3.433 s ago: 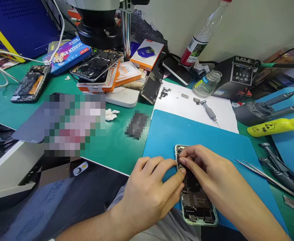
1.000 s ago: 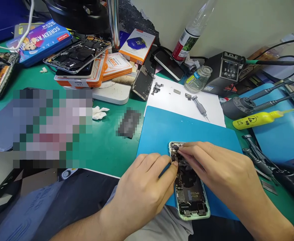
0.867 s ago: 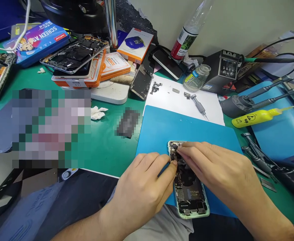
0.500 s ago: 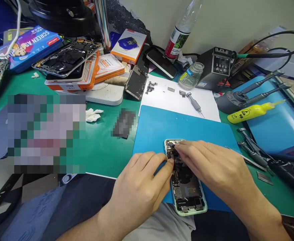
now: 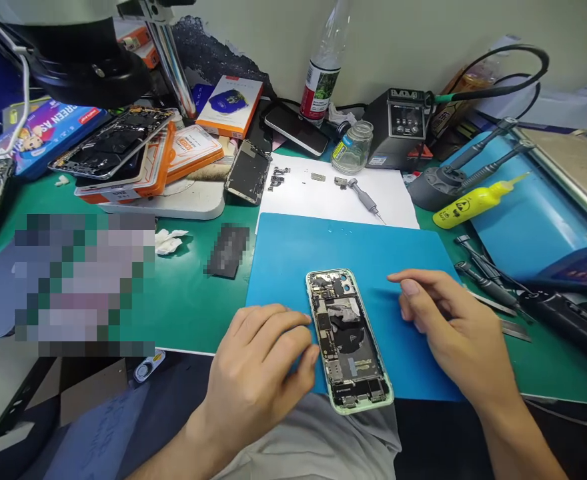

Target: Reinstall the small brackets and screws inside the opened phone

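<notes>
An opened smartphone point(image 5: 373, 353) with a pale green frame lies face-up on the blue mat point(image 5: 283, 260), its circuit boards and inner parts bare. Its lower end reaches past the mat's front edge over my lap. Beside the phone's left edge is my left hand point(image 5: 258, 363), fingers loosely bent and apart from the thumb, with nothing visible in it; whether a fingertip touches the frame I cannot tell. My right hand point(image 5: 453, 333) hovers over the mat to the right of the phone, index finger stretched out, holding nothing visible.
Behind the mat, white paper point(image 5: 313, 207) bears small phone parts and a grey screwdriver point(image 5: 365, 198). A glass jar point(image 5: 352, 148), a plastic bottle point(image 5: 318, 90) and a black device point(image 5: 398, 127) stand farther back. Tweezers point(image 5: 491, 302) and a yellow dropper bottle point(image 5: 473, 203) lie right. Stacked phones point(image 5: 113, 140) sit left.
My right hand has lifted off the phone's top end and moved right, its pinch loosened. My left fingers have drawn back from the phone's interior to its left edge. The view has shifted.
</notes>
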Demonstrator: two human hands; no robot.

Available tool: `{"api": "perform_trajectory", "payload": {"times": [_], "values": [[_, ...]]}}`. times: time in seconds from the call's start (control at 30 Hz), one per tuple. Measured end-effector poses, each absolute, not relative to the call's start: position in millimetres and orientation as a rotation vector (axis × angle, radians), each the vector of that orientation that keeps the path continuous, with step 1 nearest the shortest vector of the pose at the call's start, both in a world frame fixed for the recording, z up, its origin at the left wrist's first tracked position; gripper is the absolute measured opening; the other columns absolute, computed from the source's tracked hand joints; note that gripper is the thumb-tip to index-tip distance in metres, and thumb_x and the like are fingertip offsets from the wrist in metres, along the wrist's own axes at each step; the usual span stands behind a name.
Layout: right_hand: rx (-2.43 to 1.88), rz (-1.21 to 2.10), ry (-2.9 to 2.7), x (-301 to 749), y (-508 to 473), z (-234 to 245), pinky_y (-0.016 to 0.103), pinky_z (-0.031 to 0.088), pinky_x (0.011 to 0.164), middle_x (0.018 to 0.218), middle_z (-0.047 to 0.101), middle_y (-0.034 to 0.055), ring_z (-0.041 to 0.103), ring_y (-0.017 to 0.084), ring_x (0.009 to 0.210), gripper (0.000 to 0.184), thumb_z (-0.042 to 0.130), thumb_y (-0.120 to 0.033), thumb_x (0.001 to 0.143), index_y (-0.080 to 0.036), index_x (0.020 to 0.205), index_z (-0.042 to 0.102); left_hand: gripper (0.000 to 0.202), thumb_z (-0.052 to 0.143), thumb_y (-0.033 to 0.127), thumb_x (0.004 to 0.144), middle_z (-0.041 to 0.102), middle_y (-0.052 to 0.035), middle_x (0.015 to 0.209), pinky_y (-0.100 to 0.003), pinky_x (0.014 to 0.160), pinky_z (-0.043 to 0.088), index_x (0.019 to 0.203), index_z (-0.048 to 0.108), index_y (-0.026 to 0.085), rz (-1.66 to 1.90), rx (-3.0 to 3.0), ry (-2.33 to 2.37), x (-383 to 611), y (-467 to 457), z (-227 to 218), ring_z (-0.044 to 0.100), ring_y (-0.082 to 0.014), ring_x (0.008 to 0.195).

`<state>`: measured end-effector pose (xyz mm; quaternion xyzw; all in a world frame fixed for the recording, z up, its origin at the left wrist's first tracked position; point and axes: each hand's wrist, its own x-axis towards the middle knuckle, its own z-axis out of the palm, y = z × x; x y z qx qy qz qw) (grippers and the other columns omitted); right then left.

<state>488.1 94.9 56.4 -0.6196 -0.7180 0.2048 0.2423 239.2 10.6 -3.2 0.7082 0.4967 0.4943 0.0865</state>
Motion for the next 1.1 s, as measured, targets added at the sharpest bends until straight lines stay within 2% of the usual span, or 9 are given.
{"api": "perform_trajectory", "payload": {"times": [0.1,0.2,0.3,0.37,0.6,0.8,0.87,1.0,1.1], "values": [[-1.679,0.637,-1.982,488.1,97.4,57.9,0.022,0.041,0.053,0.071,0.064,-0.0054,0.055,0.008,0.057,0.033,0.056,-0.058,0.103,-0.032,0.108,0.074,0.021,0.066,0.009,0.098,0.069,0.0002,0.078,-0.031,0.077,0.049,0.085,0.053,0.02,1.525,1.978,1.474,241.0,0.0,3.8,0.063,-0.0146,0.081],[-1.647,0.63,-2.007,488.2,96.6,57.8,0.022,0.041,0.055,0.072,0.064,-0.0056,0.056,0.008,0.059,0.031,0.056,-0.057,0.104,-0.032,0.109,0.074,0.021,0.069,0.022,0.1,0.059,0.0031,0.07,-0.03,0.066,0.042,0.086,0.053,0.021,1.498,2.012,1.539,251.5,-14.6,10.5,0.053,-0.0131,0.068],[-1.608,0.666,-1.984,489.4,95.3,55.8,0.022,0.043,0.058,0.073,0.064,-0.0058,0.058,0.008,0.062,0.029,0.056,-0.056,0.104,-0.033,0.111,0.072,0.023,0.07,0.043,0.1,0.066,-0.0003,0.085,-0.034,0.075,0.044,0.096,0.059,0.023,1.345,2.183,1.556,266.8,-24.4,12.1,0.058,-0.0169,0.08],[-1.591,0.681,-1.977,490.4,95.1,54.5,0.022,0.043,0.058,0.072,0.063,-0.006,0.058,0.009,0.062,0.029,0.056,-0.056,0.104,-0.033,0.112,0.071,0.026,0.07,0.046,0.099,0.068,-0.0016,0.096,-0.035,0.083,0.044,0.1,0.059,0.023,1.218,2.268,1.553,273.9,-26.2,10.4,0.059,-0.0188,0.09],[-1.549,0.588,-2.044,492.4,93.1,53.9,0.024,0.043,0.06,0.076,0.066,-0.0066,0.061,0.009,0.065,0.029,0.054,-0.057,0.104,-0.035,0.109,0.072,0.029,0.074,0.042,0.096,0.064,-0.0015,0.102,-0.034,0.084,0.041,0.105,0.054,0.023,0.991,2.237,1.603,263.8,-23.9,6.9,0.057,-0.0195,0.093],[-1.53,0.547,-2.081,494.3,93.3,53.2,0.024,0.043,0.061,0.079,0.068,-0.0077,0.063,0.01,0.067,0.027,0.054,-0.057,0.104,-0.036,0.107,0.072,0.037,0.081,0.044,0.091,0.067,-0.0005,0.107,-0.038,0.095,0.036,0.105,0.052,0.026,0.988,2.055,1.767,241.9,-30.8,10.7,0.06,-0.0223,0.108],[-1.528,0.525,-2.09,494.9,94.2,52.2,0.025,0.043,0.063,0.08,0.069,-0.0076,0.064,0.01,0.067,0.029,0.054,-0.058,0.104,-0.036,0.107,0.072,0.034,0.08,0.038,0.093,0.069,-0.0003,0.114,-0.038,0.098,0.037,0.109,0.052,0.027,1.002,1.976,1.787,235.4,-33.4,11.7,0.06,-0.0222,0.114],[-1.525,0.501,-2.096,495.3,95.1,50.1,0.026,0.044,0.065,0.082,0.07,-0.0066,0.066,0.012,0.07,0.032,0.052,-0.06,0.104,-0.035,0.107,0.072,0.022,0.066,0.019,0.102,0.071,0.0003,0.122,-0.038,0.1,0.041,0.116,0.053,0.03,1.063,1.853,1.884,231.4,-37.9,14.4,0.061,-0.0202,0.119],[-1.532,0.494,-2.054,494.7,94.1,50.3,0.027,0.044,0.063,0.08,0.07,-0.0055,0.065,0.013,0.069,0.031,0.054,-0.059,0.103,-0.036,0.11,0.073,0.029,0.069,0.028,0.101,0.069,-0.0028,0.132,-0.041,0.103,0.043,0.125,0.053,0.031,1.036,1.824,1.787,239.1,-39.5,18.0,0.059,-0.0236,0.125]]}}
